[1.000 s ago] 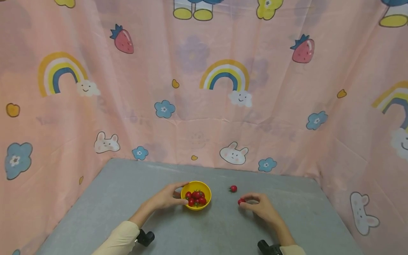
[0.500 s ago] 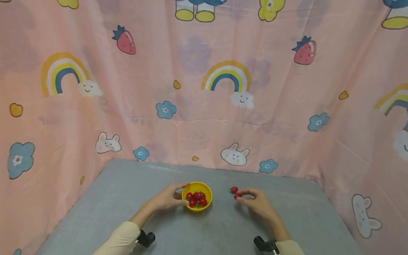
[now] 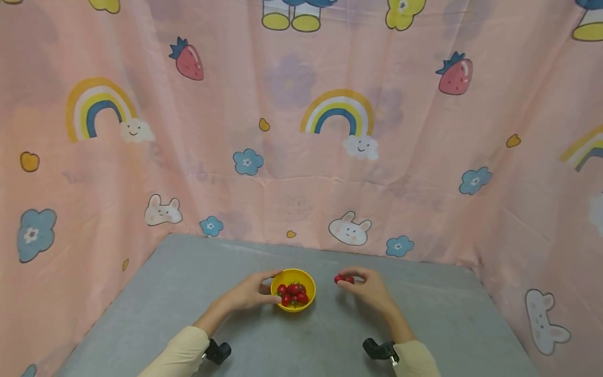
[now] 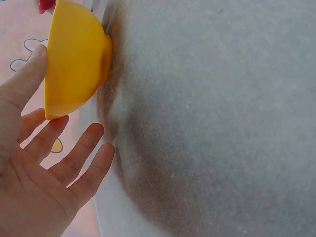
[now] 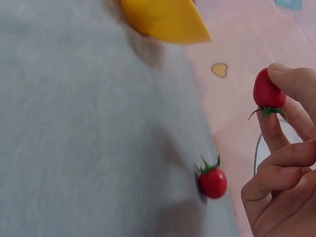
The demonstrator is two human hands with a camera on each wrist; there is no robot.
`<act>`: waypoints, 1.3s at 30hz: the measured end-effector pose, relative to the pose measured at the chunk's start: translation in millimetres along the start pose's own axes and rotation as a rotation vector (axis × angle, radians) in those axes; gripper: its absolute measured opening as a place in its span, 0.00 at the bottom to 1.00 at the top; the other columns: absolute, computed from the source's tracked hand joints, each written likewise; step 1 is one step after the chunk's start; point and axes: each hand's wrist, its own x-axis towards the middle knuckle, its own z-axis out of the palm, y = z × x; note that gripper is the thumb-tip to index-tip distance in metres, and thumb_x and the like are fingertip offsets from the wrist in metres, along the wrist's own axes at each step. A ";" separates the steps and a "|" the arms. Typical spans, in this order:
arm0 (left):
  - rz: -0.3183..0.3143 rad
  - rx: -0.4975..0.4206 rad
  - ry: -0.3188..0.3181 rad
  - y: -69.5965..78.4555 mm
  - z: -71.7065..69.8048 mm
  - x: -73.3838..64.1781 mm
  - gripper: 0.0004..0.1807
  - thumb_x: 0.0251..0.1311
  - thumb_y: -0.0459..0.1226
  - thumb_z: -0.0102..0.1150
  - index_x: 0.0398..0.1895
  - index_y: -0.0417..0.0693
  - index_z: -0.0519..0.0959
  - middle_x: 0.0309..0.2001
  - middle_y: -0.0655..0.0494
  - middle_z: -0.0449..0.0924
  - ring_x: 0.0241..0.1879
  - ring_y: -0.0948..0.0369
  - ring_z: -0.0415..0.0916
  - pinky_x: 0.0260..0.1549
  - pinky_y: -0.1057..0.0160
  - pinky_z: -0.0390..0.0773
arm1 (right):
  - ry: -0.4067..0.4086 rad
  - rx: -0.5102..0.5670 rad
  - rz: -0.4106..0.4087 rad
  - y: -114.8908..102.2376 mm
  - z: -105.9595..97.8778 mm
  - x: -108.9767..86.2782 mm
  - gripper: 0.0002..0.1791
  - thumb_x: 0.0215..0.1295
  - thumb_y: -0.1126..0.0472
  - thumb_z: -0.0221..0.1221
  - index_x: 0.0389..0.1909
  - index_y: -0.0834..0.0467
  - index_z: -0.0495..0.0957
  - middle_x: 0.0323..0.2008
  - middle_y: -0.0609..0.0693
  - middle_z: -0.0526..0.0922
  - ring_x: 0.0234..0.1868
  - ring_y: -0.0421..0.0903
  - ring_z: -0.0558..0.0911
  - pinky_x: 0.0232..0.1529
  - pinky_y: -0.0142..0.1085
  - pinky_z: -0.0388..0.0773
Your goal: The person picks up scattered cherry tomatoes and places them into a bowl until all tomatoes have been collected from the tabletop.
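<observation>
My left hand [image 3: 249, 291] grips the left side of a yellow bowl [image 4: 74, 64] by its rim, thumb and fingertips at the edge, the other fingers spread below. Inside the bowl lie several red cherry tomatoes [image 3: 293, 294] with green stems. To the right of the bowl, my right hand [image 3: 369, 288] pinches a cherry tomato [image 5: 268, 91] between thumb and fingers, raised above the table. Another cherry tomato [image 5: 213, 182] lies on the table, green leaves up; in the head view it shows behind the held one, partly covered by the fingers.
The grey tabletop [image 3: 301, 345] meets a pink curtain [image 3: 282, 199] printed with rainbows, rabbits and flowers at the back and both sides. A black camera [image 3: 218, 352] sits at the left wrist, another black camera [image 3: 378, 349] at the right wrist.
My right hand has moved left and slightly away from me with the pinched tomato, which is now closer to the bowl. The left hand keeps its grip on the bowl.
</observation>
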 end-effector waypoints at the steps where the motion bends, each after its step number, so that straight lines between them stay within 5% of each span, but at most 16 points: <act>1: -0.001 0.001 0.000 -0.1 -0.1 -0.1 0.38 0.64 0.42 0.70 0.75 0.44 0.66 0.70 0.42 0.68 0.54 0.46 0.79 0.52 0.46 0.80 | -0.010 0.006 -0.009 -1.9 1.8 1.4 0.13 0.62 0.54 0.73 0.45 0.54 0.87 0.46 0.48 0.85 0.50 0.52 0.78 0.49 0.40 0.78; 16: -0.021 0.009 0.008 1.2 0.4 -0.1 0.38 0.64 0.42 0.70 0.75 0.46 0.67 0.69 0.42 0.69 0.55 0.45 0.79 0.51 0.47 0.80 | -0.104 0.046 -0.080 -22.4 24.0 19.8 0.13 0.62 0.56 0.72 0.45 0.56 0.87 0.45 0.49 0.86 0.25 0.47 0.74 0.26 0.31 0.70; 31: -0.017 0.011 0.008 0.4 0.4 -0.4 0.39 0.64 0.44 0.70 0.76 0.46 0.66 0.69 0.43 0.69 0.56 0.45 0.78 0.52 0.46 0.80 | -0.158 0.100 -0.108 -37.8 49.1 20.5 0.13 0.64 0.60 0.71 0.47 0.60 0.86 0.45 0.53 0.85 0.18 0.43 0.64 0.21 0.29 0.64; 39: -0.021 0.013 0.008 1.3 0.5 -1.7 0.39 0.64 0.44 0.70 0.76 0.46 0.66 0.69 0.43 0.69 0.56 0.45 0.78 0.52 0.47 0.80 | -0.171 0.091 -0.137 -29.2 55.7 22.8 0.12 0.63 0.62 0.71 0.46 0.59 0.86 0.45 0.53 0.85 0.17 0.42 0.63 0.20 0.29 0.64</act>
